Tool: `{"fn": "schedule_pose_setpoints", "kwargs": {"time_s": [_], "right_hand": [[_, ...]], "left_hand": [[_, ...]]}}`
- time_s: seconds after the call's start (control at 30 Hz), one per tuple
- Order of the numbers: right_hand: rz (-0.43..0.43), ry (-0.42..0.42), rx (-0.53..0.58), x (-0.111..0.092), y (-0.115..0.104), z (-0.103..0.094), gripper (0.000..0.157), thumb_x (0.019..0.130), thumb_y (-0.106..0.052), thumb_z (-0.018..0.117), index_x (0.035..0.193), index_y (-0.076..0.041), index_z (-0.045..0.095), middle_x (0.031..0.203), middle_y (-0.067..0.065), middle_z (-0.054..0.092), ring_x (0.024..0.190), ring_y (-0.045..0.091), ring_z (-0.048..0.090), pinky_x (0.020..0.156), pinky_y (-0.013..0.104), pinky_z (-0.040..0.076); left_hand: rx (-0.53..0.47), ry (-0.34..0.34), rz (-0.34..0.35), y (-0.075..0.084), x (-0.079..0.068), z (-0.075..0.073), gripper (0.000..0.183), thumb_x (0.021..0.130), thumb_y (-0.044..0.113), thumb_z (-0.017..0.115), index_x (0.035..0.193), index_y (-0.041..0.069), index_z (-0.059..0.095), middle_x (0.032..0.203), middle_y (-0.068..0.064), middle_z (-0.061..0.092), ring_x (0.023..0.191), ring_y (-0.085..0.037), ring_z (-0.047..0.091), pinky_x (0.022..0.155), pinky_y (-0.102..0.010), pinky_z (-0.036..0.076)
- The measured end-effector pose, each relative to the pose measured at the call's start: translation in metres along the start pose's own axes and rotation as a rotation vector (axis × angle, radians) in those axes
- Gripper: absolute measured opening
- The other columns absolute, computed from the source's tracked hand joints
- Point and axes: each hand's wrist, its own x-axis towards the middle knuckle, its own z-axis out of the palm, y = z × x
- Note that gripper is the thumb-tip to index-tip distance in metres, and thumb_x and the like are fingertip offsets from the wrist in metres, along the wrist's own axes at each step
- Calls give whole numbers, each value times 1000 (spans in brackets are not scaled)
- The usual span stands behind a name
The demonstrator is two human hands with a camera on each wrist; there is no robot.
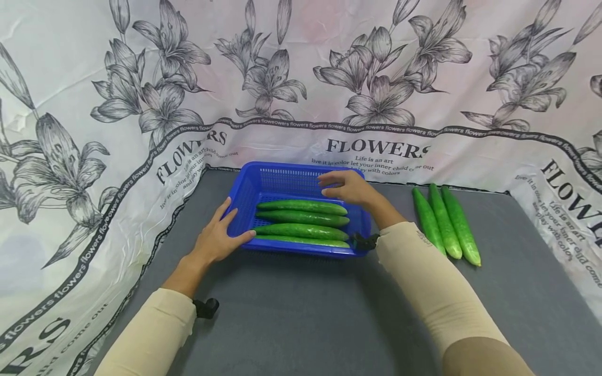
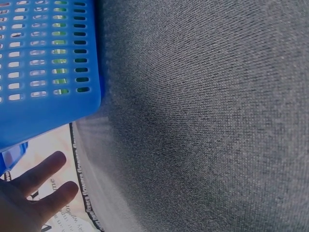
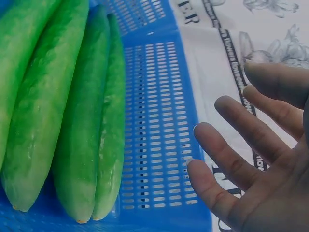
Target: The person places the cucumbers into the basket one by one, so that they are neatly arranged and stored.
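Inside a blue plastic basket point(image 1: 291, 253), several green cucumbers point(image 1: 301, 230) lie side by side, lengthwise from left to right. At the basket's left side is my left hand point(image 1: 217, 241), fingers spread and the thumb by the front left corner; whether it presses the rim I cannot tell. Two of its fingers point(image 2: 46, 169) show extended in the left wrist view. My right hand point(image 1: 350, 187) hovers over the right part of the basket, holding nothing. In the right wrist view its fingers point(image 3: 227, 159) are spread and loosely bent, apart from the cucumbers point(image 3: 77, 135).
Three more cucumbers point(image 1: 444, 224) lie together on the dark grey tabletop point(image 1: 301, 313), right of the basket and beyond my right forearm. A white cloth point(image 1: 282, 141) printed with flowers and lettering hangs behind the table and along both sides.
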Motion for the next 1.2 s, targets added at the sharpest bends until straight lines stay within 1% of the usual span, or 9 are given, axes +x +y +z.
{"fn": "schedule_pose_setpoints", "kwargs": {"time_s": [0.13,0.27,0.43,0.57,0.7,0.8,0.93,1.03,1.2], "right_hand": [[-38,15,40,-10,0,0,46,92,-22,68,136,-12,56,128,9,60,113,27,58,92,44,47],[-109,51,113,-24,-1,2,46,93,-19,68,136,-9,56,126,10,61,111,28,59,90,43,48],[-200,132,197,-43,-5,7,44,94,-13,66,135,-4,56,128,16,59,113,30,58,90,43,48],[-234,196,222,-58,-8,14,43,93,-11,65,135,-3,55,129,15,59,113,29,57,88,41,48],[-264,230,250,-72,-7,21,43,93,-9,66,134,-1,56,127,15,60,113,33,57,87,37,49],[-272,256,282,-84,-7,23,41,92,-8,66,132,-2,57,126,15,61,113,38,56,85,34,49],[-253,301,304,-100,-3,27,40,92,-10,67,131,-5,59,126,12,61,112,31,57,87,35,48],[-242,328,312,-112,-1,29,40,92,-11,67,131,-6,60,125,10,62,112,26,57,92,41,45],[-255,365,333,-129,0,33,38,92,-6,66,130,-3,60,125,15,61,114,31,56,95,48,42]], "left_hand": [[0,4,5,1,0,0,95,82,66,61,148,2,37,161,-2,9,137,-42,26,100,-64,29],[1,3,7,1,0,0,95,82,66,61,148,2,37,161,-2,9,137,-42,26,100,-64,29],[4,-1,7,1,0,0,94,83,66,60,148,2,37,161,-1,8,137,-42,25,100,-64,29],[-2,0,8,1,0,-1,94,83,65,61,148,2,37,161,-1,8,138,-42,25,100,-64,29],[-7,-3,8,1,0,-1,94,83,65,61,148,1,36,161,-1,7,138,-42,25,101,-64,28],[-7,-8,7,3,1,0,94,83,65,60,148,2,36,161,-1,7,138,-42,25,100,-64,28],[-6,-13,9,4,2,1,93,83,65,61,148,2,36,161,-1,7,137,-43,25,99,-66,28],[-4,-15,10,3,1,0,94,83,64,61,148,2,36,161,-2,7,137,-44,25,99,-66,28],[-5,-15,0,3,-1,-1,95,83,65,61,148,1,35,161,-3,7,137,-45,25,99,-67,27]]}}
